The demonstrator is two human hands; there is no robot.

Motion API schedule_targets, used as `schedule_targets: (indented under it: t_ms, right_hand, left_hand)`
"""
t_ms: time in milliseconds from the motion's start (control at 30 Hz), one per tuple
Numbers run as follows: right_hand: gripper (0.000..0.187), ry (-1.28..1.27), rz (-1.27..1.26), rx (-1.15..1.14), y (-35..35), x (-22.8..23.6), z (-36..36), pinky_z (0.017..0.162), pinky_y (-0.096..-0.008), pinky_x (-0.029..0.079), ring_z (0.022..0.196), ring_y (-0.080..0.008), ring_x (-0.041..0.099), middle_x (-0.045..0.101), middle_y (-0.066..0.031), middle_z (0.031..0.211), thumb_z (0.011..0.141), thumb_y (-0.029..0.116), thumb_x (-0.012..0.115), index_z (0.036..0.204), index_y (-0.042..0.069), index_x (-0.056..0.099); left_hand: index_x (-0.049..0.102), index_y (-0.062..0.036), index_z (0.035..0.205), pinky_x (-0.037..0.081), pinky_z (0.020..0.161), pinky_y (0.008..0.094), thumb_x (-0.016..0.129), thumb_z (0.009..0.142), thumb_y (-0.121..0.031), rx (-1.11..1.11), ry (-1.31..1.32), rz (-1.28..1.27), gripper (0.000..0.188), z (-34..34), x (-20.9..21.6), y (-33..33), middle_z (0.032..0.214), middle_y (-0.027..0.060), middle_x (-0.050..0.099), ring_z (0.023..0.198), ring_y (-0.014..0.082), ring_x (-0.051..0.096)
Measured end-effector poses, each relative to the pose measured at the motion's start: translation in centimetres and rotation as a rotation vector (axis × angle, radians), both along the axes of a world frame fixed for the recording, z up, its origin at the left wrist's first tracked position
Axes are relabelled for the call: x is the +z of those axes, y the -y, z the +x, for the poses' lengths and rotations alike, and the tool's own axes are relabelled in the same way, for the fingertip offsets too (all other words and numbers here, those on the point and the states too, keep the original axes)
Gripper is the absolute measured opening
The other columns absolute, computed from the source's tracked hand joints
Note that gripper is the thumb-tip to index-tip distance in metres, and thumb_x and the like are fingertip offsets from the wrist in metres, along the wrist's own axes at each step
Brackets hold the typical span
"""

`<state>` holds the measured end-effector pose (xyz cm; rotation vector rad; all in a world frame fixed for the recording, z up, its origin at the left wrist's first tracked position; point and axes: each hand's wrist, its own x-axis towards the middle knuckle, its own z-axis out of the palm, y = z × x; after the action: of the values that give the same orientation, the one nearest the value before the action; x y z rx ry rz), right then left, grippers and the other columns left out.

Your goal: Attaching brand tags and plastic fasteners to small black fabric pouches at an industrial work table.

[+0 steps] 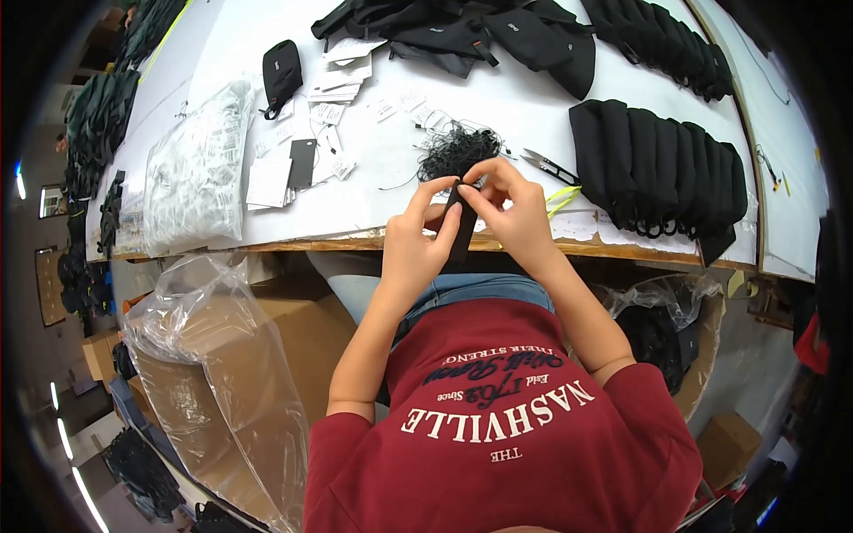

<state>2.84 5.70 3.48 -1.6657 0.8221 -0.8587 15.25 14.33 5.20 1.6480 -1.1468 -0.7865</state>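
Close to the table's near edge, my two hands meet over a narrow black hang tag [464,233]. My left hand [425,233] pinches its side between thumb and forefinger. My right hand [511,206] has thumb and forefinger closed at the tag's top end; any string there is too fine to make out. Right behind the fingers lies a tangled heap of black string loops [458,149]. To the left are a stack of white cards [268,184], a dark tag [302,163] and scattered small white labels [329,114].
Thread snips [551,166] lie right of the strings, beside a yellow-green strip [562,199]. Black pouches stand in rows [657,169] at the right, with more black bags [542,40] behind. A clear plastic bag of labels [197,169] and one small pouch [283,75] are left.
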Motion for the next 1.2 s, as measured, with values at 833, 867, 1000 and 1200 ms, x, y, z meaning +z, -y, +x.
schedule_targets:
  t_ms: [833,867,1000,1200]
  right_hand:
    - [0.021,0.286,0.789,0.431,3.5,-1.9,-4.2,0.045,-0.0190,0.041,0.050,-0.0063,0.054,0.057,-0.0010,0.058,0.087,0.021,0.065,0.079,0.005,0.054]
    - [0.022,0.311,0.793,0.435,3.5,-2.0,-4.2,0.045,-0.0195,0.040,0.049,-0.0070,0.054,0.056,-0.0006,0.057,0.088,0.022,0.063,0.078,0.005,0.054]
    - [0.022,0.363,0.758,0.352,3.8,-2.2,-5.0,0.044,-0.0198,0.040,0.047,-0.0077,0.052,0.053,0.0001,0.056,0.092,0.024,0.055,0.080,0.004,0.056]
    - [0.020,0.375,0.694,0.249,4.5,-1.9,-6.3,0.045,-0.0184,0.041,0.050,-0.0054,0.053,0.056,-0.0009,0.063,0.092,0.019,0.054,0.086,0.002,0.060]
  left_hand:
    - [0.051,-0.0031,0.096,0.038,0.052,0.0177,0.051,0.093,-0.010,-0.351,-0.435,0.124,0.007,-0.1,-0.6,3.7,0.072,-0.0004,0.054,0.059,0.0043,0.050]
    - [0.051,-0.0031,0.096,0.038,0.052,0.0177,0.051,0.093,-0.010,-0.359,-0.433,0.131,0.007,-0.3,-0.6,4.0,0.072,-0.0004,0.054,0.059,0.0043,0.050]
    - [0.050,-0.0031,0.094,0.038,0.051,0.0182,0.051,0.093,-0.010,-0.351,-0.388,0.096,0.007,-0.6,-0.9,6.1,0.070,0.0001,0.053,0.057,0.0050,0.048]
    - [0.051,0.0006,0.118,0.043,0.052,0.0199,0.053,0.092,-0.017,-0.196,-0.583,0.226,0.031,4.6,-5.1,18.1,0.090,0.0071,0.061,0.060,0.0105,0.053]
